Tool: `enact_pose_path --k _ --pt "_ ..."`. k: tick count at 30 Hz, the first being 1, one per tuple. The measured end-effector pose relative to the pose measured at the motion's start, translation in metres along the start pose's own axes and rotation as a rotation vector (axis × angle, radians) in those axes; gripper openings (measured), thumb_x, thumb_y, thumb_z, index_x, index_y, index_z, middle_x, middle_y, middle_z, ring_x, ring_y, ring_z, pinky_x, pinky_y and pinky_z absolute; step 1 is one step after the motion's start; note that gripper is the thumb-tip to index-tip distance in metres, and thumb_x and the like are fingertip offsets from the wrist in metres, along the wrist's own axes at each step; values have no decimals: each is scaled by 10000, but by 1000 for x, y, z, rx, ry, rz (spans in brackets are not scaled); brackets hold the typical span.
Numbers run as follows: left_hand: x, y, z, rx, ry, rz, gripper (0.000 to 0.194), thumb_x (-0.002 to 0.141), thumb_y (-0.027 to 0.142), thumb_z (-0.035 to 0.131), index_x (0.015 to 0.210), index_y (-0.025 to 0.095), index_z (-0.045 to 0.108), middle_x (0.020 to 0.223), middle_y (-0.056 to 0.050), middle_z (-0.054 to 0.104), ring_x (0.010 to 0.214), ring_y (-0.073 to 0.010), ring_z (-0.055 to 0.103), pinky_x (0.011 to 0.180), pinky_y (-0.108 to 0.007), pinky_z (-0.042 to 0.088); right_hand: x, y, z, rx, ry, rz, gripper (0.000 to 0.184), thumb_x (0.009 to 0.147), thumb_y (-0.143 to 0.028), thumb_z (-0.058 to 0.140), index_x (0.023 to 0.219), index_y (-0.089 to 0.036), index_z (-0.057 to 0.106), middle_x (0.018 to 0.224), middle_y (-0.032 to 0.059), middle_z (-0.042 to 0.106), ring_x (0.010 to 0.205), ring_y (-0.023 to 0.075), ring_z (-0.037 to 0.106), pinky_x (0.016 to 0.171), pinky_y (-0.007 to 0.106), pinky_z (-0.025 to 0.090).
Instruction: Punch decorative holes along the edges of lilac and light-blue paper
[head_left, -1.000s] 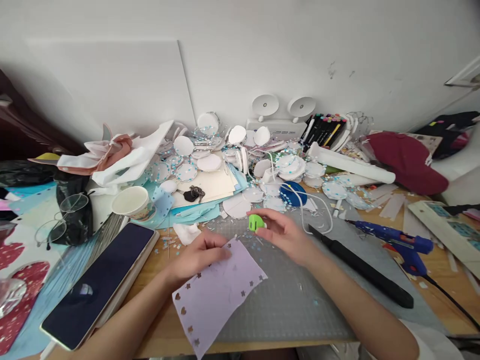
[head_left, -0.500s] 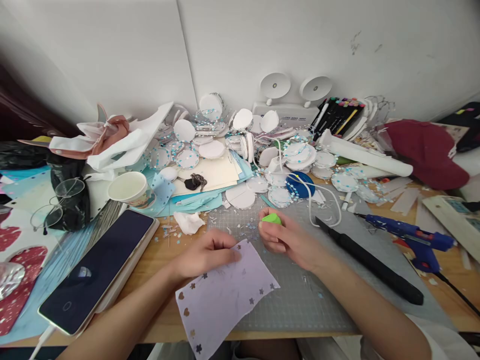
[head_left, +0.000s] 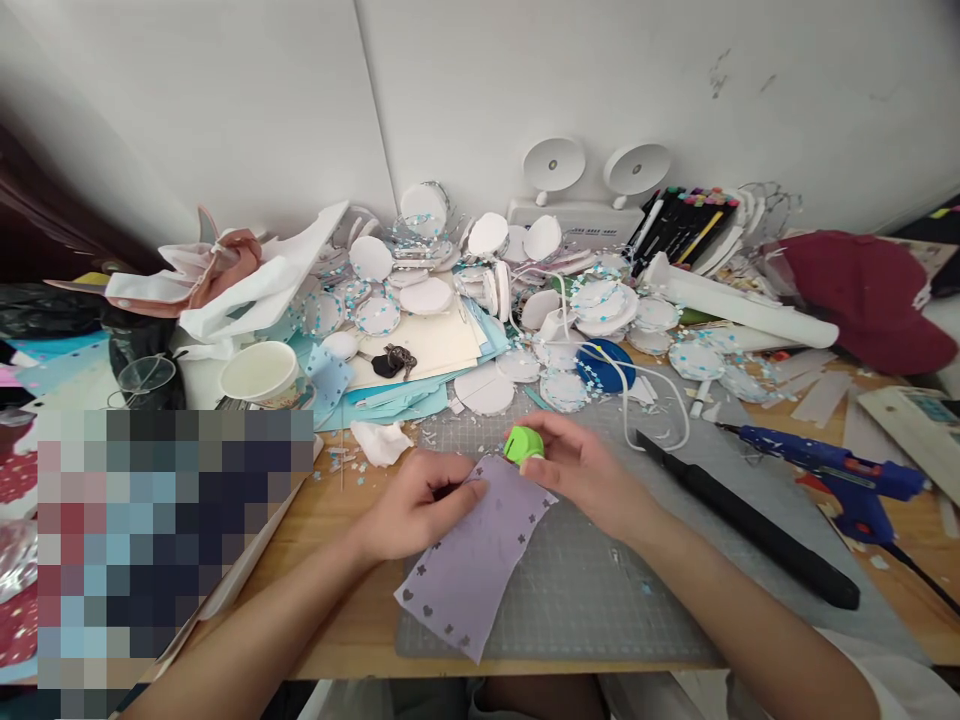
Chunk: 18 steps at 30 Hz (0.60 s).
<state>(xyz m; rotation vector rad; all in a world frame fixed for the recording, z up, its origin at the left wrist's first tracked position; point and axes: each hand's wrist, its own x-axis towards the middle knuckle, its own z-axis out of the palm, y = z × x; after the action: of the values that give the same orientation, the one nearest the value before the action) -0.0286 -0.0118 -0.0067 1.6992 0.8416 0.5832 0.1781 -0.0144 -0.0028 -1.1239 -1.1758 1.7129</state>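
My left hand [head_left: 424, 505] pinches a sheet of lilac paper [head_left: 474, 560] by its upper left part. Small flower and heart shaped holes run along the paper's edges. In my right hand [head_left: 581, 465] is a small bright green craft punch [head_left: 523, 445], gripped between thumb and fingers. The punch sits at the far edge of the paper; whether the edge lies inside its slot I cannot tell. Under both hands lies a grey gridded cutting mat [head_left: 600, 600].
A black utility knife [head_left: 757, 530] and a blue glue gun [head_left: 840, 465] lie to the right. White discs with blue star garlands [head_left: 600, 305] crowd the back. A paper cup [head_left: 259, 375], keys [head_left: 397, 360] and crumpled tissue [head_left: 381, 440] stand left of centre. A blurred patch covers the lower left.
My right hand has turned the green punch and brought it left to the paper's far edge. The paper has swung round, its lower end moving right.
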Motion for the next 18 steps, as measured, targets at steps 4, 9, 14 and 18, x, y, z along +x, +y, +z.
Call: enact_pose_path --k 4,9,14,18 --pt "-1 -2 2 139 19 80 374 893 287 418 560 177 290 539 51 284 497 -71 283 459 -216 222 -3 0 3 -136 -19 -81 354 644 -331 787 861 -228 527 793 -24 518 698 129 500 622 247 419" --pt "-1 -5 2 245 18 144 352 895 243 408 579 183 264 539 58 265 503 -76 273 487 -234 220 -6 1 4 -319 32 -229 344 646 -311 791 852 -227 529 805 -9 528 757 158 520 702 273 437" --pt "-1 -4 3 284 26 194 356 882 209 422 581 189 234 525 66 226 484 -76 246 484 -245 201 -6 7 4 -390 -6 -273 335 653 -287 795 873 -237 548 814 -12 537 765 154 522 705 261 436" --pt "-1 -3 4 280 27 203 351 888 212 414 582 189 246 523 65 233 481 -77 249 484 -244 203 -6 8 5 -354 -72 -207 340 683 -331 770 946 -232 577 839 3 556 777 163 529 701 265 447"
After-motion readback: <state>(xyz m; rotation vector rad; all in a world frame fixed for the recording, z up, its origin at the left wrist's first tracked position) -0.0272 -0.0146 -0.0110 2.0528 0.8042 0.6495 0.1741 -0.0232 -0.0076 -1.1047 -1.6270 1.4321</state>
